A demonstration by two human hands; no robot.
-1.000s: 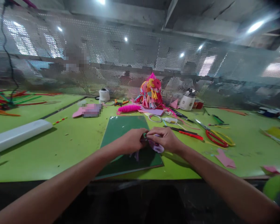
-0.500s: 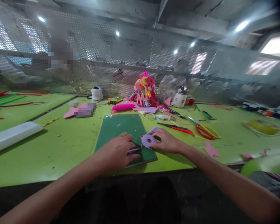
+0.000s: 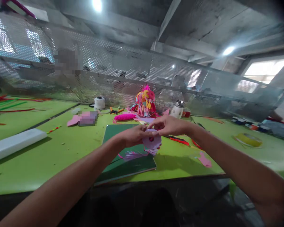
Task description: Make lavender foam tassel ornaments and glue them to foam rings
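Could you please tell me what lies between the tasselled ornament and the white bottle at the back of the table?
In the head view, a small pink piece lies between the tasselled ornament and the white bottle.

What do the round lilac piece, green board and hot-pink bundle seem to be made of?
Lilac piece: probably paper or thin felt; matte, with a flat, thin-looking body.
Green board: perhaps plastic or coated board; smooth, evenly coloured, faintly glossy at the near corner.
Hot-pink bundle: likely yarn or cord; dull, textured surface.
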